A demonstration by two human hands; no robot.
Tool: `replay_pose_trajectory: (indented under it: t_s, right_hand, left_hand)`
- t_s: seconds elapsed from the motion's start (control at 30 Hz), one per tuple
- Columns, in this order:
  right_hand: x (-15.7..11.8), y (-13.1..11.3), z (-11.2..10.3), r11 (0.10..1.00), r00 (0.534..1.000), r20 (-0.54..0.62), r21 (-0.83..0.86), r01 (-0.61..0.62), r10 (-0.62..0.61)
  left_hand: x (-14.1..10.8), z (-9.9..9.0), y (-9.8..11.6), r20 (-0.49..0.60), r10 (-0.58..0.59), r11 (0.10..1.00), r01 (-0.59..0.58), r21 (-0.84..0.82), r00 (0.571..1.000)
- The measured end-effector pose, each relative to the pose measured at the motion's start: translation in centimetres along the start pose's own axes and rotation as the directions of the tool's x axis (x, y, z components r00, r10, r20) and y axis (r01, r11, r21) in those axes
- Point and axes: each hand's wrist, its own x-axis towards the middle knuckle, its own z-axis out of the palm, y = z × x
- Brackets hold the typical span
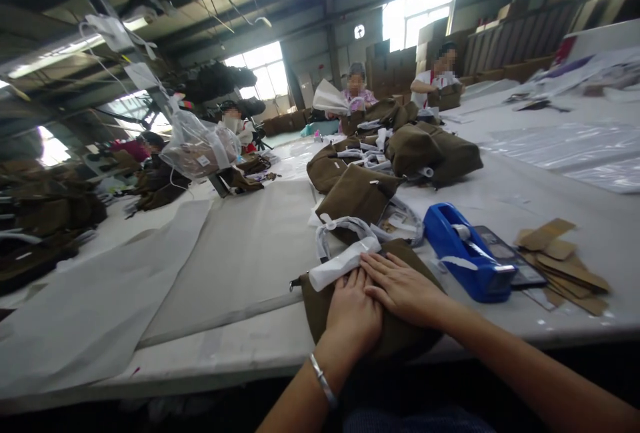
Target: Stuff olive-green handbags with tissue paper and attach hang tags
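A brown bag (315,309) lies at the table's front edge, its handle (345,225) wrapped in clear plastic. A roll of white wrapping (337,269) rests across its top. My left hand (355,309), with a silver bracelet at the wrist, lies flat on the bag, fingertips at the white roll. My right hand (405,288) is spread on the bag beside it, its thumb over the left hand and its fingertips touching the roll's right end. Neither hand is closed round anything.
Right of the bag are a blue tape dispenser (463,256), a phone (505,256) and brown card pieces (565,263). More brown bags (357,196) are piled behind. White sheets (115,286) cover the left. Several people are around the far side.
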Motion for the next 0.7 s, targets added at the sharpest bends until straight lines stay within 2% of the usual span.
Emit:
replay_pose_trajectory:
  t_s: [0.1, 0.23, 0.3, 0.37, 0.4, 0.43, 0.47, 0.5, 0.53, 0.57, 0.6, 0.63, 0.7]
  right_hand:
    - [0.7, -0.4, -0.4, 1.000, 0.999, 0.033, 0.023, -0.018, 0.018]
    - [0.0, 0.2, -2.4, 0.981, 0.999, -0.048, 0.191, 0.011, -0.002]
    - [-1.3, 1.7, -3.1, 0.966, 0.985, -0.151, 0.255, -0.038, 0.079]
    - [-3.2, 3.9, -2.9, 0.945, 0.929, -0.271, 0.275, -0.178, 0.253]
    - [-4.3, 5.1, -2.3, 0.921, 0.887, -0.309, 0.295, -0.255, 0.344]
    - [-5.3, 6.1, -1.6, 0.887, 0.849, -0.316, 0.337, -0.316, 0.423]
    - [-6.2, 6.9, -0.7, 0.847, 0.823, -0.296, 0.396, -0.355, 0.484]
    - [-7.0, 7.4, 0.2, 0.803, 0.802, -0.267, 0.455, -0.384, 0.535]
    - [-7.6, 7.5, 0.9, 0.764, 0.790, -0.232, 0.507, -0.400, 0.568]
    - [-8.0, 7.4, 1.5, 0.733, 0.787, -0.199, 0.545, -0.407, 0.584]
    - [-8.2, 6.9, 1.7, 0.712, 0.788, -0.171, 0.571, -0.410, 0.591]
    - [-8.3, 6.2, 1.5, 0.700, 0.798, -0.145, 0.588, -0.406, 0.585]
    - [-8.2, 4.6, 0.5, 0.682, 0.828, -0.091, 0.621, -0.387, 0.553]
  left_hand:
    - [0.5, 0.2, -0.4, 0.002, -0.011, 0.999, 0.011, -0.036, 1.000]
    - [-0.3, -2.6, -0.7, -0.067, -0.066, 0.949, 0.042, -0.313, 0.996]
    - [-2.0, -4.0, -1.4, -0.097, -0.132, 0.867, 0.067, -0.493, 0.986]
    - [-4.6, -4.3, -2.6, -0.140, -0.276, 0.764, 0.129, -0.632, 0.951]
    - [-6.0, -3.9, -3.3, -0.173, -0.381, 0.719, 0.174, -0.673, 0.908]
    - [-7.4, -3.3, -3.9, -0.224, -0.502, 0.683, 0.225, -0.694, 0.835]
    - [-8.7, -2.6, -4.4, -0.256, -0.625, 0.637, 0.291, -0.714, 0.738]
    - [-9.6, -1.9, -4.6, -0.237, -0.718, 0.570, 0.358, -0.740, 0.654]
    - [-10.3, -1.4, -4.6, -0.186, -0.776, 0.499, 0.407, -0.765, 0.603]
    - [-10.5, -1.0, -4.2, -0.131, -0.799, 0.449, 0.437, -0.780, 0.586]
    - [-10.4, -0.8, -3.6, -0.084, -0.794, 0.424, 0.449, -0.787, 0.602]
    - [-10.0, -1.0, -2.8, -0.058, -0.770, 0.426, 0.443, -0.789, 0.636]
    - [-8.5, -1.9, -1.0, -0.064, -0.698, 0.474, 0.393, -0.788, 0.713]
